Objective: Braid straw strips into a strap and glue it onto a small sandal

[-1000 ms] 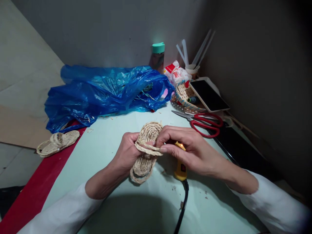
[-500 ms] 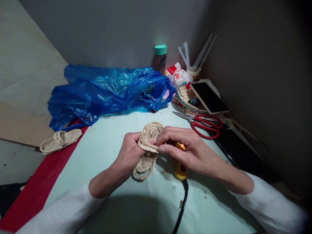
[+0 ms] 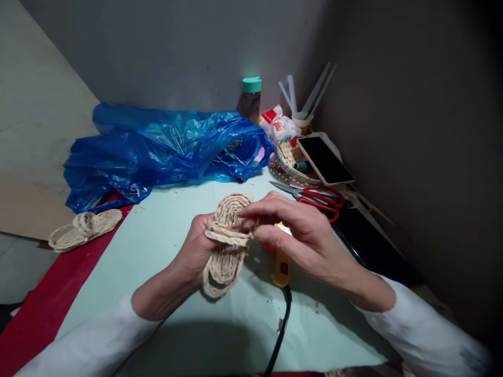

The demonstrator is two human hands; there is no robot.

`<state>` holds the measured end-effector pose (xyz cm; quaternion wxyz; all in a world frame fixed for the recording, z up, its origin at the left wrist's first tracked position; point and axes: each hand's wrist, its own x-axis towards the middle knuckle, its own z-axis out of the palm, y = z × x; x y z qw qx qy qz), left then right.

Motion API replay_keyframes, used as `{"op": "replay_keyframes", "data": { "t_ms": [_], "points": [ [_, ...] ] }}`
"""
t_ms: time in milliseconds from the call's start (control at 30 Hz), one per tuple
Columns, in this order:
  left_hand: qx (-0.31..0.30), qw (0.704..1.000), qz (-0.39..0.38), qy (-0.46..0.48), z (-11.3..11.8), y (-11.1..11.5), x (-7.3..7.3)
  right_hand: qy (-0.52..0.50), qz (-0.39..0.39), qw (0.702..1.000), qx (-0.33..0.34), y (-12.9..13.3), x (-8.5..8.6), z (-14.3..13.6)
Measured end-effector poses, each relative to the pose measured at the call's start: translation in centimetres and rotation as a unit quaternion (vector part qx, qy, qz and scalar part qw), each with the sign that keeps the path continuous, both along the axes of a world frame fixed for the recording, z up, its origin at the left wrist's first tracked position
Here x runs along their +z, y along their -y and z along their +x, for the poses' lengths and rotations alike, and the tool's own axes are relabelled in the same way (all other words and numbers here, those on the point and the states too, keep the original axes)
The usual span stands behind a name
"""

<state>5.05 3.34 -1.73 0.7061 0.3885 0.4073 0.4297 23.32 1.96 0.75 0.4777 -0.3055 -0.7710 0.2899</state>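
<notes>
A small woven straw sandal (image 3: 230,251) with a braided strap is held up over the table by my left hand (image 3: 196,243), closed on its left side. Part of the left fingers is hidden behind the sandal. At the strap's right end is my right hand (image 3: 291,230), its thumb and index finger apart and slightly blurred. The index fingertip reaches over the sole. Beneath the right hand lies a yellow corded tool (image 3: 281,269) with a switch, its upper part partly covered. A second straw sandal (image 3: 86,229) rests at the left table edge.
A crumpled blue plastic bag (image 3: 168,149) lies along the back. Red-handled scissors (image 3: 324,196), a tablet (image 3: 326,159), a woven basket (image 3: 288,157) and a green-lidded bottle (image 3: 250,99) are at the back right. The tool's black cord (image 3: 281,330) runs toward the front edge.
My right thumb and index finger have parted from the strap's end they were pinching. The sandal's strap now faces the camera more. The whole view has shifted slightly.
</notes>
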Motion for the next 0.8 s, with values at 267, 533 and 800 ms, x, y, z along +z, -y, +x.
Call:
{"op": "replay_keyframes", "data": {
  "t_ms": [267,533,800],
  "points": [
    [-0.064,0.98,-0.115,0.148,-0.4,0.0,0.7,-0.085,-0.123,0.987,-0.057,0.2,-0.3,0.0],
    [-0.064,0.974,-0.116,0.181,-0.7,0.1,-0.3,-0.079,-0.136,0.988,-0.007,0.7,-0.7,-0.6],
    [-0.067,0.985,-0.102,0.119,-0.3,0.3,0.5,-0.094,-0.075,0.992,-0.028,1.0,-0.9,-0.8]
  ]
}}
